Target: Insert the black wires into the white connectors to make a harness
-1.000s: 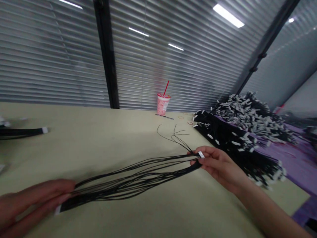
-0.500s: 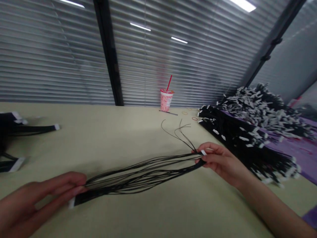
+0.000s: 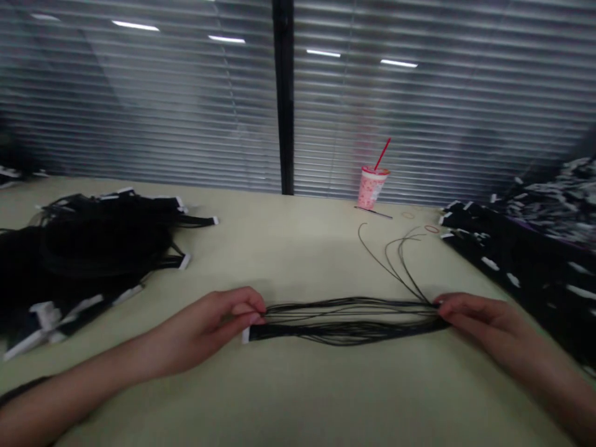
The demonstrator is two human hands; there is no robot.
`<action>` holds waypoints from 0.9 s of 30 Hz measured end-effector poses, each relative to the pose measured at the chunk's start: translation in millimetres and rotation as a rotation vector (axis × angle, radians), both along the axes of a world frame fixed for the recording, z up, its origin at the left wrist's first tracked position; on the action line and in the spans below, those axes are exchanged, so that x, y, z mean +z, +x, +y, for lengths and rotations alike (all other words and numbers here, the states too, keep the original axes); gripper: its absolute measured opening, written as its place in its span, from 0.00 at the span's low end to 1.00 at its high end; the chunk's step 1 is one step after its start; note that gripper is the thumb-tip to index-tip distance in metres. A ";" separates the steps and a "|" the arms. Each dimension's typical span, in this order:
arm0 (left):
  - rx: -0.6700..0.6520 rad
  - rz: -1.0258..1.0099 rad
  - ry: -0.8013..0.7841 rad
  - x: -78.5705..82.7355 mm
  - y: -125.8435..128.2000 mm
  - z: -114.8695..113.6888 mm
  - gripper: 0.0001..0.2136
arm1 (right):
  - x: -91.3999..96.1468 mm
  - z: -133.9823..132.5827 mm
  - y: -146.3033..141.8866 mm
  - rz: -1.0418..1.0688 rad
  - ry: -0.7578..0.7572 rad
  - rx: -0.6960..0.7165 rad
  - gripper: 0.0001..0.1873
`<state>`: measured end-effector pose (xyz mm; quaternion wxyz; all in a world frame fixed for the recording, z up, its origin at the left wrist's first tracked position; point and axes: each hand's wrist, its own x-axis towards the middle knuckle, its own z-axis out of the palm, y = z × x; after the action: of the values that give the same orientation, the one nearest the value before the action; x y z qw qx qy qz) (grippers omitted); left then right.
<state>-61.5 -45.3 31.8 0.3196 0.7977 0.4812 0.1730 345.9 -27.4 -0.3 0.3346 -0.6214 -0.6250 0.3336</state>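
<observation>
A wire harness of thin black wires (image 3: pixel 354 332) stretches sideways between my two hands, low over the pale table. My left hand (image 3: pixel 223 320) pinches its left end, where a white connector (image 3: pixel 246 334) shows just below the fingertips. At the other end my right hand (image 3: pixel 479 313) is closed on the harness, and its fingers cover most of the connector there. Several loose wires (image 3: pixel 395 261) curve up and away from the right end, their tips free.
A heap of black harnesses with white connectors (image 3: pixel 107 242) lies at left. More harness bundles (image 3: pixel 507 254) are stacked at right. Near the blinds stand a pink cup with a red straw (image 3: pixel 371 188), a pen (image 3: pixel 374 212) and a red rubber band (image 3: pixel 431 229).
The view has swung left, bringing the left heap further into sight. Both hands still hold the harness, which now lies more level across the view.
</observation>
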 end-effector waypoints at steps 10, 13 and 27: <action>-0.069 -0.047 -0.046 -7.2 -5.8 2.9 0.07 | 51.1 0.5 -93.8 -0.567 0.530 0.416 0.09; -0.106 -0.078 -0.047 -7.4 -7.1 3.2 0.07 | 52.9 2.3 -171.7 -0.422 0.509 0.640 0.07; -0.120 -0.140 -0.171 -5.0 -14.1 7.0 0.08 | -6.9 25.5 -233.4 0.516 -0.256 0.802 0.08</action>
<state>-75.6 -38.3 26.8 0.4289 0.7809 0.4222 0.1673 112.5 -1.8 -7.2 0.2445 -0.2652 -0.6656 0.6533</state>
